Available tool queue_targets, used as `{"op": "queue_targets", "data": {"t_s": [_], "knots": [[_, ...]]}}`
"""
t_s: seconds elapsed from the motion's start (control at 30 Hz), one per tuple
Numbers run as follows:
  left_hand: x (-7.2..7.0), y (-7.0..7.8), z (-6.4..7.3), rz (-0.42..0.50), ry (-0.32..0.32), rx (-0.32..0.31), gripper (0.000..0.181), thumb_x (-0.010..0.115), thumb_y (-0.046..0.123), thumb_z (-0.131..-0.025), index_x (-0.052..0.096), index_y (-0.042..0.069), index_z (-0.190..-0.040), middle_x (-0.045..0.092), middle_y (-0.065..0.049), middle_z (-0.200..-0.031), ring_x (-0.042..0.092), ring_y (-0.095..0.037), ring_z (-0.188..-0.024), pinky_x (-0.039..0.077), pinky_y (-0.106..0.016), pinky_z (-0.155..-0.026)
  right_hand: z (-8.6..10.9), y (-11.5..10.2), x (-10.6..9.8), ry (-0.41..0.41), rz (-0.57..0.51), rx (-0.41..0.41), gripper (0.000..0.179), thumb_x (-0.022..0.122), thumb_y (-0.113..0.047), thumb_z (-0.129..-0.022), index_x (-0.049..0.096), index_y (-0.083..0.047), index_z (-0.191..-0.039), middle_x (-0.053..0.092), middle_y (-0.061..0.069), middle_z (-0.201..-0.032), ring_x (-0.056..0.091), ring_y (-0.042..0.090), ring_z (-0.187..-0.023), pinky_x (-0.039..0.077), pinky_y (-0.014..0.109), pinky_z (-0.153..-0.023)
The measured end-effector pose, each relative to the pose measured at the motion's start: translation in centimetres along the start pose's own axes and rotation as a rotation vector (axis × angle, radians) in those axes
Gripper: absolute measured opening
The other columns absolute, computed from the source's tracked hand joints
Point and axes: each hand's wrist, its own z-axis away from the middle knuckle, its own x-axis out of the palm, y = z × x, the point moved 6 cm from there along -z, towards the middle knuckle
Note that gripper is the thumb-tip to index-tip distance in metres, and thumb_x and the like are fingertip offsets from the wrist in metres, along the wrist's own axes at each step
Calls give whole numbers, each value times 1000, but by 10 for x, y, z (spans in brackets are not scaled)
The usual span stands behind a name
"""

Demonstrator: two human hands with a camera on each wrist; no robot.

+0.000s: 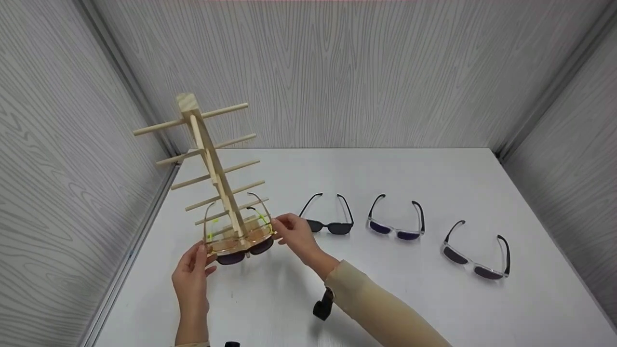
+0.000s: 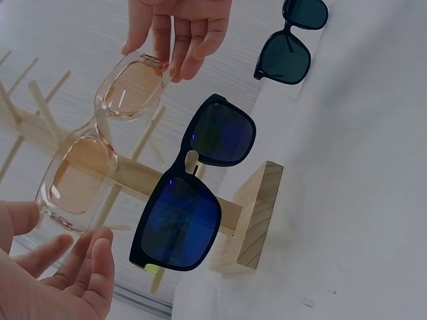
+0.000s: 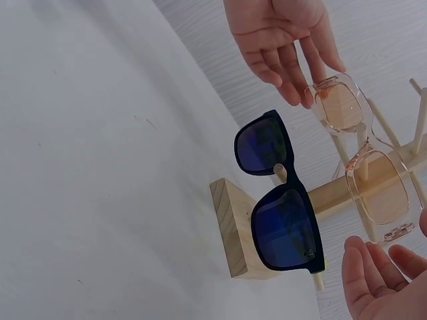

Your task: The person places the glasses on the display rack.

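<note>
Both hands hold clear-framed glasses with orange lenses [image 2: 80, 175] in front of a wooden display rack [image 1: 222, 179]. My left hand [image 1: 190, 270] pinches one front corner between thumb and fingers, and my right hand [image 1: 295, 236] pinches the opposite corner. The temples point back on either side of the rack's post. The bridge is close to a short peg; whether it rests on it I cannot tell. Just below hang dark sunglasses [image 3: 283, 227] with blue lenses and yellow-green temples, their bridge at the lowest front peg.
Right of the rack, black sunglasses [image 1: 340, 228], clear-framed sunglasses with bluish lenses [image 1: 408, 235] and another clear-framed pair with dark lenses [image 1: 488, 273] lie on the white table [image 1: 308, 168], temples spread backward. Bare side pegs [image 1: 226, 110] stick out above the hands. Grey wood-grain panels surround the table.
</note>
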Motion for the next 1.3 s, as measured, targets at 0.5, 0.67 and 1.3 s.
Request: {"op": "queue_targets", "data": {"t_s": [0.5,0.67,1.3], "knots": [[-1,-17,9,-20,51,-39,46,53,42,-92,57,5,-120,63,-14,-111,65,-7,-81,53,-20,-67,13,32,-24,12,-17,71,32,57,-25,-94,58,3,-109,64,19,-98,66,24,-82,55,35,-70],[4,-26,14,-41,40,-84,47,53,43,-92,57,5,-119,64,-14,-110,64,-8,-83,52,-20,-68,20,38,-30,19,-32,79,32,57,-23,-94,57,5,-110,64,21,-99,66,29,-83,55,38,-71],[18,-72,23,17,10,-208,53,57,47,-88,55,3,-118,65,-11,-105,64,-16,-86,53,-23,-64,45,72,-60,65,-58,162,32,56,-20,-94,55,8,-111,63,23,-99,65,30,-85,54,36,-73]]}}
